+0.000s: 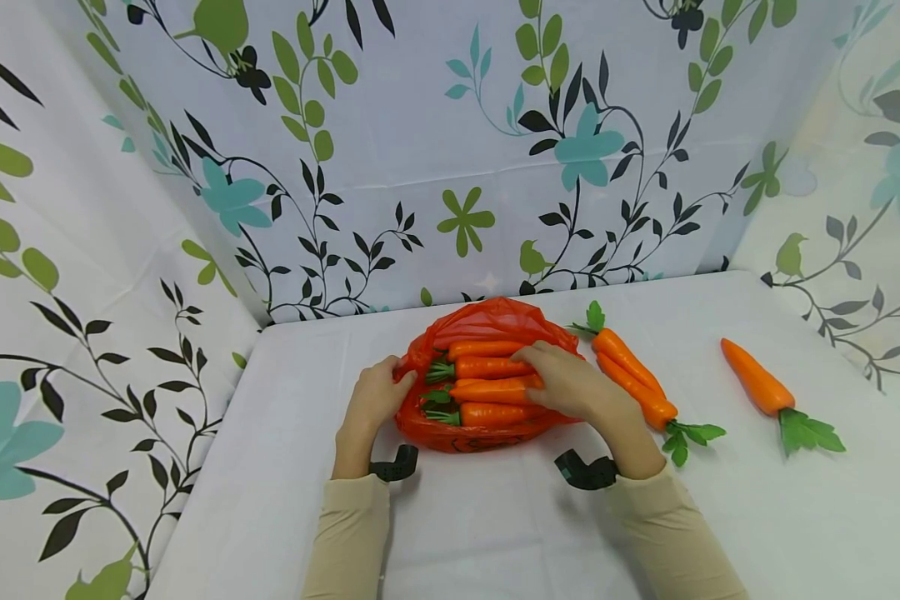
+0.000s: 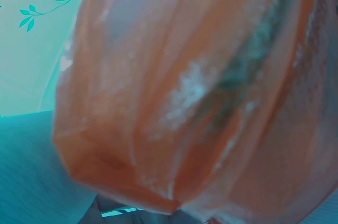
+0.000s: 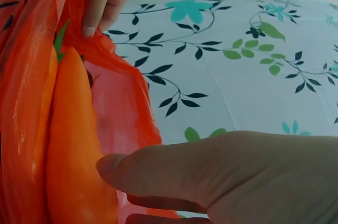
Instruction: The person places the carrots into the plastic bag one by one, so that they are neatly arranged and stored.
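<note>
A red plastic bag (image 1: 487,312) lies open on the table with several orange carrots (image 1: 487,367) inside, their green tops toward the left. My left hand (image 1: 371,396) holds the bag's left rim; in the right wrist view its fingers grip the red plastic. Over the right ends of the carrots lies my right hand (image 1: 577,383), with the thumb and fingers around the end of one carrot (image 1: 491,390). The right wrist view shows the right thumb against a carrot (image 3: 76,145). Blurred bag plastic (image 2: 158,92) fills most of the left wrist view and hides the left fingers there.
Two carrots (image 1: 630,362) lie side by side just right of the bag, by the right forearm. Farther right is a single carrot (image 1: 757,379) with a green leaf. A white cloth covers the table (image 1: 480,533), and leaf-patterned curtains (image 1: 420,125) stand behind it and at both sides.
</note>
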Demonstrator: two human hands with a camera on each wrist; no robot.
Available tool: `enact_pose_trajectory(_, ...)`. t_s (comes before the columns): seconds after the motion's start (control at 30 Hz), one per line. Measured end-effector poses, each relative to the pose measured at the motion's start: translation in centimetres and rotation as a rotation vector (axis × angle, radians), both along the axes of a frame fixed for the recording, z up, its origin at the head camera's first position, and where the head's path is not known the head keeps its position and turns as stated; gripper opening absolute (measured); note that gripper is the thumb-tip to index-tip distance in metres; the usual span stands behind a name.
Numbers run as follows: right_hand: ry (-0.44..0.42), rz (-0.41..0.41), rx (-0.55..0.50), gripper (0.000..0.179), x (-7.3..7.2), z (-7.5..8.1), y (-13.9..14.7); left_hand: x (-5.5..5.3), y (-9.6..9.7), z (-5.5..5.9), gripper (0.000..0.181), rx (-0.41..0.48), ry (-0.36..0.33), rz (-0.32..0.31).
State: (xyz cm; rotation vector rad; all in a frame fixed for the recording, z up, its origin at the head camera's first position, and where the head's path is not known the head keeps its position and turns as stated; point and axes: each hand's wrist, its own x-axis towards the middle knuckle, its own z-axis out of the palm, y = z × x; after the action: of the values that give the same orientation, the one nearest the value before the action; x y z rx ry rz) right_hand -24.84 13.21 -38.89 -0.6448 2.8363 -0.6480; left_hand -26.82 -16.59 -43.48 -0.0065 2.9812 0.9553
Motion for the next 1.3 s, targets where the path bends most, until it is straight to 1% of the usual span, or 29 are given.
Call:
enact_pose_trajectory(0.17, 0.017, -0.013, -0.031, 0.05, 0.0, 0.3, 0.6, 0.0, 0.0, 0.0, 0.039, 0.005, -0.006, -0.002)
enact_pose_trajectory(0.53, 0.064, -0.076, -0.076, 0.047, -0.2, 0.8, 1.9, 0.1, 0.1, 0.0, 0.038, 0.007, -0.003, 0.0)
enact_pose_trajectory(0.7, 0.078, -0.081, -0.1, 0.047, -0.2, 1.0, 2.6, 0.1, 0.2, 0.0, 0.039, 0.005, -0.005, -0.002)
enact_pose_trajectory(0.97, 0.081, -0.082, -0.113, 0.044, -0.3, 1.0, 3.2, 0.0, 0.2, -0.1, 0.037, 0.003, -0.008, 0.001)
enact_pose_trajectory(1.3, 0.056, -0.1, -0.116, 0.045, -0.4, 1.1, 3.3, -0.2, 0.1, -0.3, 0.038, 0.001, -0.01, -0.002)
